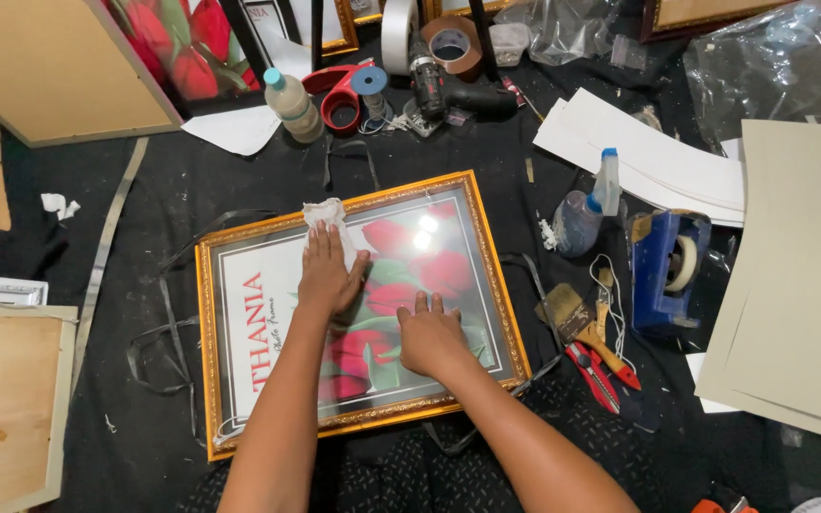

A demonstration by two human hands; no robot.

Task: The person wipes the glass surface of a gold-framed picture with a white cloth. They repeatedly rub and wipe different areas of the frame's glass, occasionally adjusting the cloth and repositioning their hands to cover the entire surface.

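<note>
Gold-framed picture (472, 237) lies flat on the black work surface (173, 180), centre of view. Left hand (327, 274), fingers extended, presses a white cloth (327, 215) onto the glass toward 12 o'clock. Right hand (429, 334) rests flat on the glass, fingers spread, holding nothing. Spray bottle (586, 211) stands at 3 o'clock of the frame; paintbrush (582, 328) lies just below it.

The picture frame (498, 313) looked gilded, ornate and rough; its glass (401, 285) was glossy, catching glare. The cloth (327, 217) was soft, crumpled white; the bench (163, 190) covering was matt black.
</note>
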